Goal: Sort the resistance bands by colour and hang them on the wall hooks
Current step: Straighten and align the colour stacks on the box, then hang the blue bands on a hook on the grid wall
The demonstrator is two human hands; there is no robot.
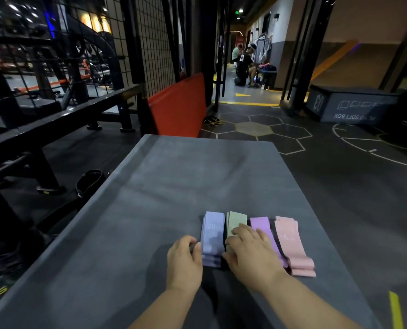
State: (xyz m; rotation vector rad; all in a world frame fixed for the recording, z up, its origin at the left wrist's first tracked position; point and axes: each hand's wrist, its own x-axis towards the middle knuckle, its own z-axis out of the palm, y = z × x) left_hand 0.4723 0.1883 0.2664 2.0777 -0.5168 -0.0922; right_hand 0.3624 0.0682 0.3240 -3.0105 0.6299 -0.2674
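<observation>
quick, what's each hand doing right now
Left hand: curled against the periwinkle fabric band stack; grip cannot be told.
Right hand: open, resting on the pale green fabric band.

Only hands and forearms [167, 309] are seen. The left hand [186, 260] is set at 6 o'clock from the frame's centre, the right hand [250, 254] at 5 o'clock. Both forearms are bared as far as the bottom edge. Fingers [245, 227] are short and rounded; nails are too blurred to be made out.

Grey padded platform [174, 186] bearing four folded band stacks. Left to right, side by side: lavender stack [212, 231], green stack [237, 220], purple stack [260, 225], pink stack [290, 243].
</observation>
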